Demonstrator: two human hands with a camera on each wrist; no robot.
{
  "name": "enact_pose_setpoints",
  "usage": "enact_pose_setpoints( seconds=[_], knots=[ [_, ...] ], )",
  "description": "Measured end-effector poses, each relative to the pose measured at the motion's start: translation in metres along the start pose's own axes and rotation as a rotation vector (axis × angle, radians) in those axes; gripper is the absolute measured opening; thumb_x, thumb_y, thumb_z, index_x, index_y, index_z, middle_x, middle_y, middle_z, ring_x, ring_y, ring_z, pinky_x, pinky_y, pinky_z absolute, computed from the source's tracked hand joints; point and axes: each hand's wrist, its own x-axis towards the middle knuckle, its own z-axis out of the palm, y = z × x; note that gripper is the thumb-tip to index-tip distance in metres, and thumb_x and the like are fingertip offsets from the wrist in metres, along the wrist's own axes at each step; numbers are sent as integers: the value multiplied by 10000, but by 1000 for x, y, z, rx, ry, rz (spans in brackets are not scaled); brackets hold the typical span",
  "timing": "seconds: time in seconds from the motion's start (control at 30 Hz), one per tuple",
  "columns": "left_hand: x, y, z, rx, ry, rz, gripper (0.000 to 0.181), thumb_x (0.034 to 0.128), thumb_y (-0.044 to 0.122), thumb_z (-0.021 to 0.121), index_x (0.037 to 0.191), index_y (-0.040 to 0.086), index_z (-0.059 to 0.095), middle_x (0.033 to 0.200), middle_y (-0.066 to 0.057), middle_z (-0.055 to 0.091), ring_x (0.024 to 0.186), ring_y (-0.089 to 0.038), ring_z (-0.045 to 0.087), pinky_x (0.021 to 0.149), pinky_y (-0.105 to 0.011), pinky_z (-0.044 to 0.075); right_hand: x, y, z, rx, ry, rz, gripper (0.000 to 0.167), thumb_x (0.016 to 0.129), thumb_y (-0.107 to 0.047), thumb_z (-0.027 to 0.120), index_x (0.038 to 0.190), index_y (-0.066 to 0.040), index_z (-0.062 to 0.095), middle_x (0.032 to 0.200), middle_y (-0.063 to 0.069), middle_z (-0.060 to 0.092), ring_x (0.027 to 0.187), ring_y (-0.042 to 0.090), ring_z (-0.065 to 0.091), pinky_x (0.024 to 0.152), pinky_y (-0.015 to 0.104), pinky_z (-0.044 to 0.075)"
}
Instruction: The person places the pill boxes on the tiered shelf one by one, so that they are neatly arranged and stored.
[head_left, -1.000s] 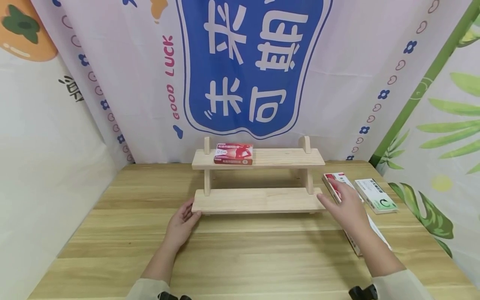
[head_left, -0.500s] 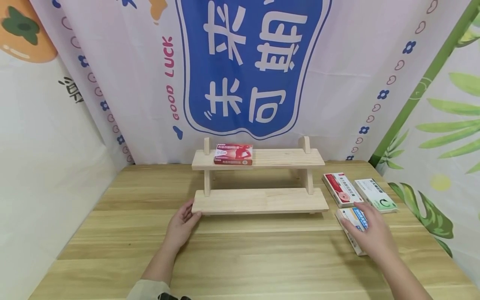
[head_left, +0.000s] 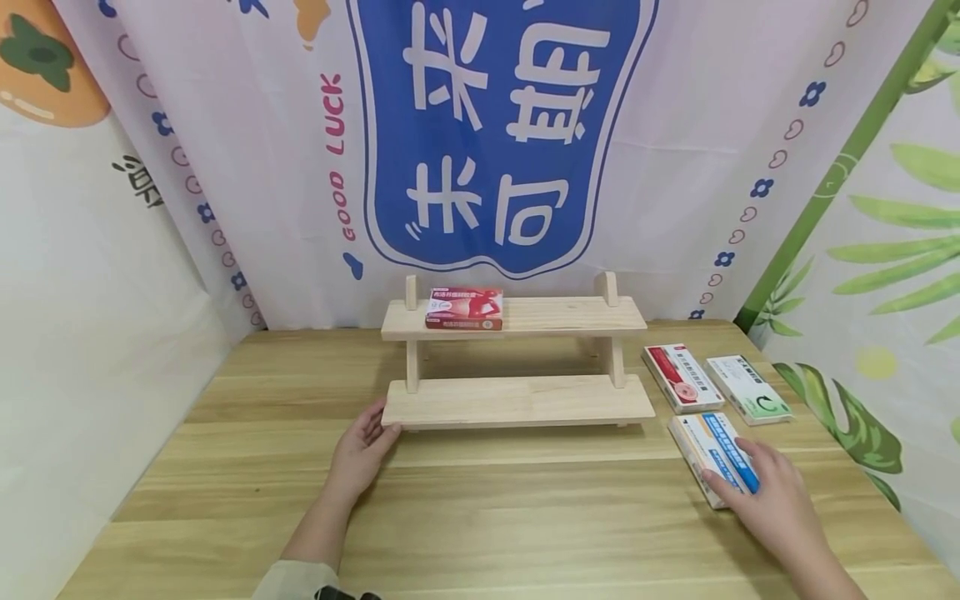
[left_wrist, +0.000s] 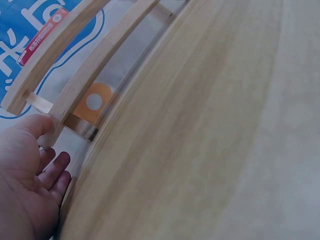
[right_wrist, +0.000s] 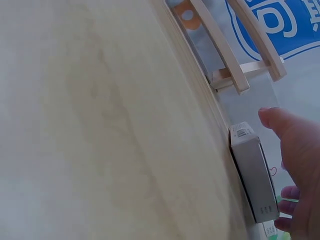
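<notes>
Fingers of the right hand (head_left: 772, 500) spread over a blue-and-white box (head_left: 707, 448) at right; the left hand (head_left: 358, 450) pinches a wooden stand (head_left: 517, 400) by its near left end. Beyond lie a red-and-white box (head_left: 683, 378) and a green-and-white box (head_left: 747, 389); a red box (head_left: 465, 309) tops the far shelf (head_left: 562, 313) at left.

The two-tier pale wooden rack (head_left: 517, 400) stood at mid-frame on the wood-grain table (head_left: 450, 517), with the flat red-and-white cardboard box (head_left: 465, 309) on its upper shelf, toward the left end. Right of the rack I saw the flat white-and-red cardboard box (head_left: 682, 378), the flat white-and-green cardboard box (head_left: 748, 389) to its right, and, lower in the frame, the flat white-and-blue cardboard box (head_left: 708, 454) just before them.
</notes>
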Motion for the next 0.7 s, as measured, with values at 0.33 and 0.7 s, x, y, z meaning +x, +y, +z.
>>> enact_pose_setpoints(
  seconds=[0.33, 0.7],
  knots=[
    [0, 1, 1, 5, 7, -2, 577, 978, 167, 604, 1481, 14, 367, 1509, -224, 416, 1406, -338, 416, 1188, -450, 344, -7, 9, 7, -39, -59, 89, 894, 859, -587, 656, 1395, 80, 397, 1366, 408, 332, 1190, 619, 332, 925, 743, 359],
    [0, 0, 0, 11, 4, 4, 583, 976, 167, 606, 1482, 7, 363, 1517, -228, 403, 1412, -337, 406, 1188, -446, 341, -7, 8, 10, -47, -92, 125, 934, 854, -612, 642, 1415, 81, 363, 1359, 414, 319, 1192, 628, 314, 933, 715, 354]
  ],
)
